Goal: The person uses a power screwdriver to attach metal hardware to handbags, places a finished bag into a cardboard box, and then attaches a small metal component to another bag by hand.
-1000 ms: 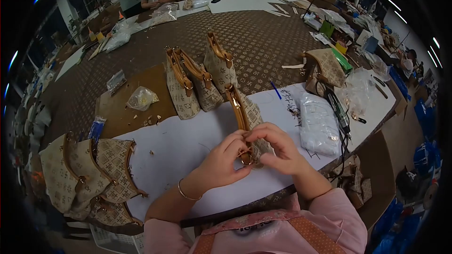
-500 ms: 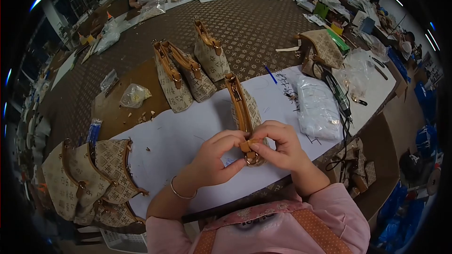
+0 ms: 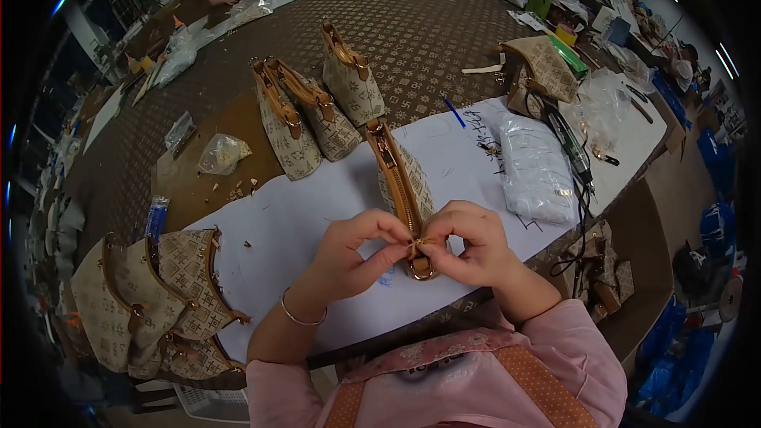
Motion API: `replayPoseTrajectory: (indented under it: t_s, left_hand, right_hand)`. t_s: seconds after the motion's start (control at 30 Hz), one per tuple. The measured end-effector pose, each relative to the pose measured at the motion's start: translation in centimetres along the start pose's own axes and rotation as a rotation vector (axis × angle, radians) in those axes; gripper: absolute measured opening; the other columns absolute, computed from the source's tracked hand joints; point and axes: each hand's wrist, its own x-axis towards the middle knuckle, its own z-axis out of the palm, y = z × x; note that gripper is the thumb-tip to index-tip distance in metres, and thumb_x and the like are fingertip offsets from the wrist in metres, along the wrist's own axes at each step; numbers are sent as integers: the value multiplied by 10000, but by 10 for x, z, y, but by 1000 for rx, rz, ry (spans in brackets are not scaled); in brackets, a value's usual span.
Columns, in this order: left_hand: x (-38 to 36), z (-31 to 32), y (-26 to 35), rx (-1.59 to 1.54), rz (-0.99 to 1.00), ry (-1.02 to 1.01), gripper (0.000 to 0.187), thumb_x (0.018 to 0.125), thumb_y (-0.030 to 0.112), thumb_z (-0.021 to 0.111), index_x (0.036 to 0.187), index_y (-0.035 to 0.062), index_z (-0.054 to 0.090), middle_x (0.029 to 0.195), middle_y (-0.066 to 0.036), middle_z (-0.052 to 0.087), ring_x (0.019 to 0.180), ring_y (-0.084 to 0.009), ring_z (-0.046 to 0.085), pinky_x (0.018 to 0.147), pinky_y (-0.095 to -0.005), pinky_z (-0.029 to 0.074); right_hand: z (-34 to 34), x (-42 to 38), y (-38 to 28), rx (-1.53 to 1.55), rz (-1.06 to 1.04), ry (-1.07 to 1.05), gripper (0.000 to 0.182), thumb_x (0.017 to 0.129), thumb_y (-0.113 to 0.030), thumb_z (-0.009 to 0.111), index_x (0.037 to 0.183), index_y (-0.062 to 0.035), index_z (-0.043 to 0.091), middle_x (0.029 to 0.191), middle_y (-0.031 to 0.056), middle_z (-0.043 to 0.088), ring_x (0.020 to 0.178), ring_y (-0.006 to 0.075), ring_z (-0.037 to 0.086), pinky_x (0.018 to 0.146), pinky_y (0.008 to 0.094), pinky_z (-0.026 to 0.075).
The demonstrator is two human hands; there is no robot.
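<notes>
I wear a pink top with pink sleeves, a dotted orange apron strap, and a thin silver bangle (image 3: pixel 300 315) on my left wrist.

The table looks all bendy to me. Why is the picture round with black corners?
Head view: a very wide lens bends the table edges and leaves dark corners; ceiling lights streak along the rim; the hands, left and right, and the bag look sharp.
</notes>
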Motion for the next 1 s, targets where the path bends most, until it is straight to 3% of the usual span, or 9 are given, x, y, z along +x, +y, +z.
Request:
replayPoseTrajectory:
  t_s: [0.1, 0.17, 0.3, 0.37, 0.6, 0.67, 1.0]
  left_hand:
    - [4, 0, -5, -41, -22, 10, 141, 739, 1, 674, 869, 22, 625, 843, -52, 631, 760, -128, 602, 666, -241, 477]
    - [6, -2, -10, 25, 179, -8, 178, 733, 33, 701, 899, 27, 635, 820, -41, 627, 698, -98, 567, 616, -215, 454]
    - [4, 1, -7, 76, 220, 47, 165, 733, 33, 705, 882, 31, 634, 788, -29, 612, 658, -75, 532, 581, -201, 431]
    - [1, 1, -3, -81, 64, 47, 132, 736, 26, 701, 847, 33, 630, 769, -20, 597, 662, -65, 528, 574, -192, 425]
    - [-5, 6, 8, -268, -140, 78, 80, 792, 18, 650, 828, 9, 579, 774, -7, 580, 652, -42, 522, 579, -166, 428]
    - [-4, 7, 12, -459, -246, 92, 77, 818, 20, 621, 859, 0, 559, 781, -14, 580, 650, -43, 528, 586, -163, 437]
    - [-2, -7, 17, -491, -369, -3, 132, 808, -16, 611, 930, -28, 562, 846, -53, 614, 769, -91, 592, 670, -188, 485]
  right_hand:
    - [3, 0, 1, 84, 119, -25, 88, 712, -14, 657, 780, -23, 602, 697, 48, 554, 523, 94, 519, 483, 212, 413]
    - [3, 2, 0, 112, 133, -51, 84, 718, -18, 654, 785, -26, 605, 700, 46, 554, 524, 89, 518, 482, 209, 409]
    - [3, 5, -1, 133, 168, -96, 98, 725, -31, 652, 816, -30, 616, 718, 41, 564, 541, 83, 520, 490, 207, 411]
    - [0, 8, -2, 160, 158, -129, 108, 726, -35, 658, 827, -27, 620, 727, 41, 568, 554, 86, 525, 497, 209, 413]
    - [-6, 16, -5, 160, 118, -243, 94, 741, -71, 677, 813, -26, 635, 693, 46, 579, 578, 125, 537, 514, 230, 425]
    - [-6, 20, -7, 150, 153, -270, 95, 736, -75, 677, 804, -26, 633, 680, 45, 577, 580, 130, 538, 510, 232, 427]
    - [0, 16, -8, 164, 249, -184, 122, 651, -55, 649, 757, -11, 608, 671, 31, 523, 592, 103, 519, 480, 223, 426]
